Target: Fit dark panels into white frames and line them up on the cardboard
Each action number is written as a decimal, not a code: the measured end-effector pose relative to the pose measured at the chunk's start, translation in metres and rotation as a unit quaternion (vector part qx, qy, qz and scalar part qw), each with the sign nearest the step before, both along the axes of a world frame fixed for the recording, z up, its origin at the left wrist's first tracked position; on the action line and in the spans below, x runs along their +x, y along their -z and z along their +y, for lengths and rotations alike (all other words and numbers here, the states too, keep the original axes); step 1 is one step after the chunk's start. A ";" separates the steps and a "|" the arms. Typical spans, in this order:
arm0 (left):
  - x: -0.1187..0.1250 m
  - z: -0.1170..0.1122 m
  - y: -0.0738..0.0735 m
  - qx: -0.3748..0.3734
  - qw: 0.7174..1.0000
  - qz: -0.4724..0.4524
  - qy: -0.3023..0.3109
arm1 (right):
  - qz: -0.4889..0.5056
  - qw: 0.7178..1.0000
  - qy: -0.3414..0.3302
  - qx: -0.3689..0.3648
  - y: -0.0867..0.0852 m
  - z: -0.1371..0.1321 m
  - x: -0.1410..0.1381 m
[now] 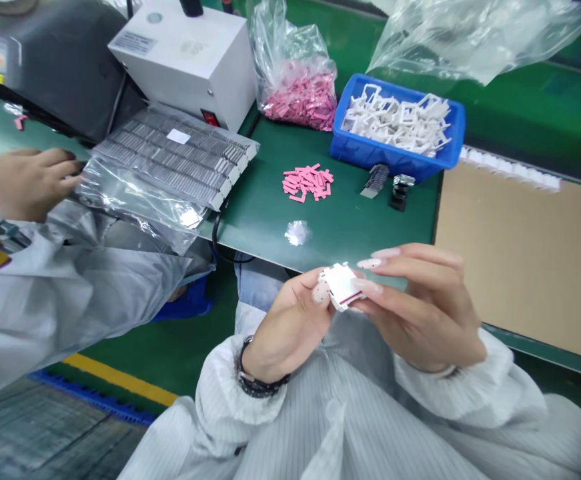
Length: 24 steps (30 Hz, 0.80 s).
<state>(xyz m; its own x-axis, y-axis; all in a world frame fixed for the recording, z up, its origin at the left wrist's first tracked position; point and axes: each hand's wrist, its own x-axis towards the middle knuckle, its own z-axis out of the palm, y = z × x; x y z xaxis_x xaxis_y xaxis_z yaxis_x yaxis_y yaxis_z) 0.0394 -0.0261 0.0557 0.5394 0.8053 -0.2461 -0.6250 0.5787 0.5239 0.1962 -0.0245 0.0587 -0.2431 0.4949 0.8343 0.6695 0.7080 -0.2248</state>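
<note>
Just past the table's front edge, a small white plastic housing [341,283] with a thin dark red line along its lower side is held between both hands. My left hand [293,320] grips its left side, thumb on top. At its right side, the thumb and index finger of my right hand [423,303] pinch it, while the other fingers are raised and spread. On the green table [250,230] beyond lie a heap of pink L-shaped strips [308,183] and a small pile of clear pieces [297,232].
A blue bin [395,159] holds white plastic frames, with dark metal pieces [376,180] in front. Behind are a bag of pink strips [300,97] and a grey machine box [185,60]. Bagged metal parts [170,157] lie left, near a co-worker's hand [30,183]. Cardboard [525,253] covers the right.
</note>
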 end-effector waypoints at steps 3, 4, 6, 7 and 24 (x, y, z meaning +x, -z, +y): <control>0.000 0.000 0.000 0.001 1.000 -0.003 0.000 | -0.010 1.000 -0.004 0.002 0.000 0.002 0.000; 0.001 -0.001 0.000 0.002 1.000 -0.007 0.000 | -0.012 1.000 -0.006 0.003 0.000 0.002 0.001; 0.001 -0.001 0.000 0.006 1.000 -0.017 0.003 | -0.007 1.000 -0.010 0.006 0.000 0.002 0.000; 0.001 -0.001 0.000 0.009 1.000 -0.021 0.005 | -0.003 1.000 -0.013 0.006 0.000 0.001 0.000; -0.006 -0.002 -0.001 0.112 0.993 0.036 -0.010 | 0.049 0.994 -0.050 -0.082 -0.013 -0.006 0.005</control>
<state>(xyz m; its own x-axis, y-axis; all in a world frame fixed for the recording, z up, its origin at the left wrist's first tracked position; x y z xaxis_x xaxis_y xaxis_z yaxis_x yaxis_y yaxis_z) 0.0338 -0.0281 0.0571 0.5110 0.8541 -0.0973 -0.5908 0.4312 0.6820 0.2010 -0.0304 0.0715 -0.2202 0.6032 0.7666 0.5666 0.7188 -0.4029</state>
